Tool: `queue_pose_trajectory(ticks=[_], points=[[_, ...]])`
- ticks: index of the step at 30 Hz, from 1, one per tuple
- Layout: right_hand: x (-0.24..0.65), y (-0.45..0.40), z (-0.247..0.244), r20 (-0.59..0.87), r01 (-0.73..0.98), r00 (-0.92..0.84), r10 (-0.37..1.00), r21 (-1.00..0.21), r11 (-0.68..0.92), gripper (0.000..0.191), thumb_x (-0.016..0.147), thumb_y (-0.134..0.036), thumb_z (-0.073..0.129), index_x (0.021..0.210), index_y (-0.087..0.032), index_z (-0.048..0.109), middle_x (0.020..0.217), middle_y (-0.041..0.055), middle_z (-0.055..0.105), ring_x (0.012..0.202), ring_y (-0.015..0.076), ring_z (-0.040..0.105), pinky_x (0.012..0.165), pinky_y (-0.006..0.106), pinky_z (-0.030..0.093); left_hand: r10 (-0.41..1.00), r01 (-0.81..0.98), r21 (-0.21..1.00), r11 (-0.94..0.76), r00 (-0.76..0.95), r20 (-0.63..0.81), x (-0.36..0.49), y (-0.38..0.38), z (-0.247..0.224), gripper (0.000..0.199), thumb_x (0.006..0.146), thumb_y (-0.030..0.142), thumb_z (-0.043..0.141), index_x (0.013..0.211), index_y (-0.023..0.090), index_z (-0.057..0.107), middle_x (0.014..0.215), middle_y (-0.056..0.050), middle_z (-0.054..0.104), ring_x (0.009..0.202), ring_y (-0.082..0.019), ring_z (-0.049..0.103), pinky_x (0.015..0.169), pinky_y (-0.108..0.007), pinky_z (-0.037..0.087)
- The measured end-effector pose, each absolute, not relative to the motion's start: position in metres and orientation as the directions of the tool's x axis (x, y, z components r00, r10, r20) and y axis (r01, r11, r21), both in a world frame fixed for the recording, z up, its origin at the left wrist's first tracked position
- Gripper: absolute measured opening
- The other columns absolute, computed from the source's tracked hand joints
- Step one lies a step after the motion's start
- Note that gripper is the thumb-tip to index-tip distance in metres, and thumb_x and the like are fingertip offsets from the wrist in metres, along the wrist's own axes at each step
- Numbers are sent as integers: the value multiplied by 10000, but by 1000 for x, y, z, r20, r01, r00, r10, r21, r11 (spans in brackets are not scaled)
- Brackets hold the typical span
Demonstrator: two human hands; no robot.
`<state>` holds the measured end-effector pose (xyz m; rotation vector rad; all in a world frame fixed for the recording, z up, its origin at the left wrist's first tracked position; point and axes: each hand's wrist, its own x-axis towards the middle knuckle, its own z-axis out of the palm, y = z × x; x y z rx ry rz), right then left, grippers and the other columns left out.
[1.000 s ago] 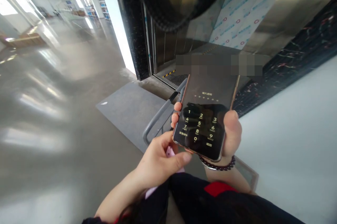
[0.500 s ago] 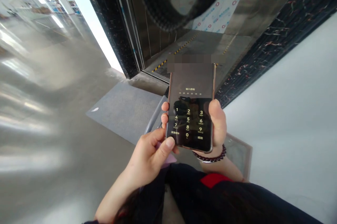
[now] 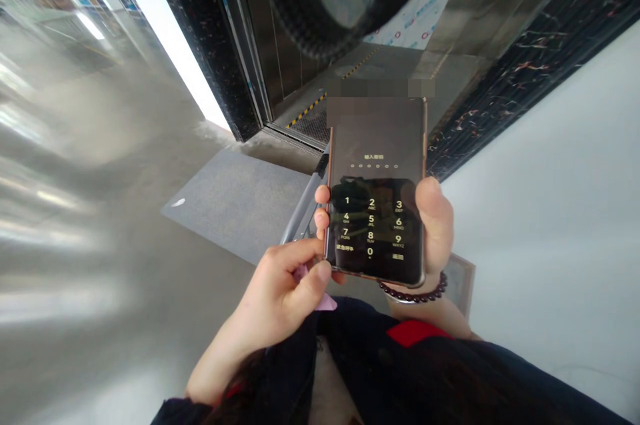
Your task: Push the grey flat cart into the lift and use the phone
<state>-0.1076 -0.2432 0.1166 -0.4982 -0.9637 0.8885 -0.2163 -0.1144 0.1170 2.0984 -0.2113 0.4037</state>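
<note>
A smartphone with a lit number pad and a row of small circles is held upright in my right hand. My right thumb lies along its right edge, and fingertips curl round from behind at the left edge. Close by the phone's lower left corner, my left hand is closed, thumb near the corner. A thin pink piece, perhaps paper or cloth, sticks out between its thumb and fingers. A dark beaded bracelet circles my right wrist.
Ahead is an open elevator doorway with a dark marble-patterned frame. A grey mat lies before it, with a grey bar behind the phone. A white wall stands at right; a black strap hangs across the top.
The phone and my right hand have shifted right and slightly up. My left thumb, which lay over the phone's lower left corner, is now at its edge.
</note>
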Motion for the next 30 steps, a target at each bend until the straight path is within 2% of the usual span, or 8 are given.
queue_pose_trajectory(ticks=[4,12,16,19,22,25,27,30], points=[[-111,-241,116,504,-377,323,801,-708,597,629,778,-695,478,1138,-186,556,980,92,585,855,198,583,586,271,527,46,-268,813,-517,940,339,-214,-115,116,235,837,262,447,729,121,601,578,-15,609,541,-89,554,519,-173,403],[-111,-234,116,528,-361,368,766,-678,641,564,787,-629,524,1144,-193,549,1115,88,550,926,199,569,748,337,541,127,-222,832,-509,936,327,-212,-116,116,214,753,303,501,701,115,590,521,-10,583,460,-83,495,442,-169,363],[-109,-234,114,532,-366,333,779,-688,626,580,798,-649,490,1126,-176,561,1022,91,574,898,199,569,705,321,539,90,-200,809,-553,951,297,-214,-114,117,230,805,289,479,698,124,596,581,-23,610,531,-91,541,489,-167,383],[-104,-234,113,514,-381,294,806,-710,592,612,799,-676,465,1148,-180,546,1008,92,577,878,198,570,659,315,534,-7,-240,762,-601,955,295,-214,-106,118,264,853,313,458,730,130,603,648,-24,619,589,-89,554,536,-170,391],[-94,-232,111,467,-416,324,823,-711,567,673,780,-731,438,1164,-186,525,1097,98,561,901,193,569,688,327,531,-3,-224,656,-721,947,320,-204,-85,108,290,871,373,460,895,159,654,751,-20,651,628,-94,553,593,-192,403],[-80,-230,105,430,-475,396,811,-660,582,773,742,-816,368,1162,-185,518,1163,102,543,894,188,575,716,340,530,332,170,451,-876,891,310,-182,-50,78,336,866,404,469,1077,215,650,953,-36,673,753,-149,590,714,-264,426],[-69,-230,99,420,-509,425,802,-622,595,804,743,-833,327,1168,-178,517,1163,107,548,876,189,581,723,350,530,524,466,274,-841,829,198,-164,-27,50,402,874,426,449,1169,203,607,1120,-80,629,923,-226,603,770,-322,434],[-54,-232,91,418,-545,480,771,-547,635,712,803,-747,358,1193,-170,506,1137,107,568,897,192,582,793,374,514,559,559,95,-824,829,-28,-143,-3,9,541,888,471,399,1280,116,512,1175,-163,581,1038,-297,573,823,-373,437]])
